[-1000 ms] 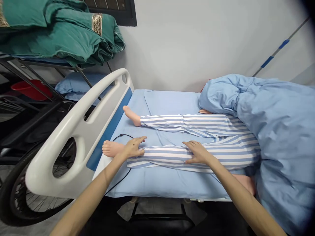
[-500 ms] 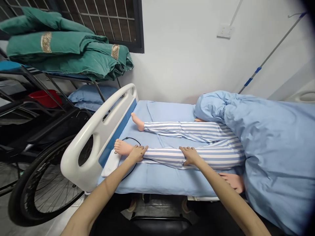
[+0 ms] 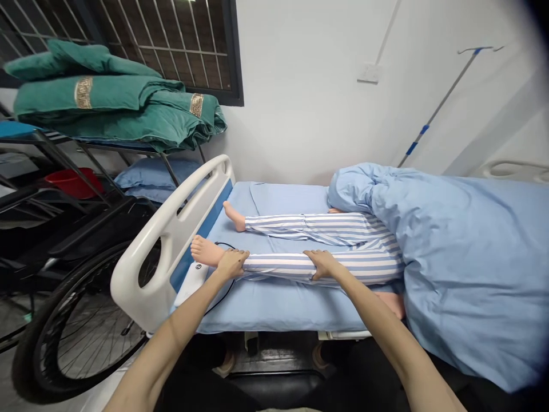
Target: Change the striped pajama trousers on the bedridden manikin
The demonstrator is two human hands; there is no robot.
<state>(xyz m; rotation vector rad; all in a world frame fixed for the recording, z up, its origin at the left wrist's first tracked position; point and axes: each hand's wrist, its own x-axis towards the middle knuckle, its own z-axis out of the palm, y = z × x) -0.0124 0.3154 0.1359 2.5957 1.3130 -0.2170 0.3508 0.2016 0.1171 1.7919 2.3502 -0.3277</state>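
A manikin in blue-and-white striped trousers [image 3: 278, 264] lies on a light blue bed sheet [image 3: 274, 312], bare feet towards the footboard. My left hand [image 3: 232, 264] is wrapped over the near leg at the ankle, beside the near foot [image 3: 206, 252], its toes upward. Further up, around the knee, my right hand [image 3: 322, 265] grips the same leg with thumb on the near side. The far leg [image 3: 278, 223] lies apart, its foot [image 3: 234, 217] tilted outward. A blue quilt [image 3: 463, 246] hides the upper body; part of a manikin hand [image 3: 391, 303] shows behind my right forearm.
A white footboard [image 3: 141, 252] closes the bed's left end. By it lies a white device [image 3: 193, 281] with a black cable [image 3: 223, 294]. A wheelchair wheel [image 3: 86, 326] stands left, below folded green quilts [image 3: 120, 109]. An IV pole [image 3: 441, 103] rises behind the bed.
The camera view has shifted slightly, so the bed and quilt appear further left. Both hands keep their places on the near leg.
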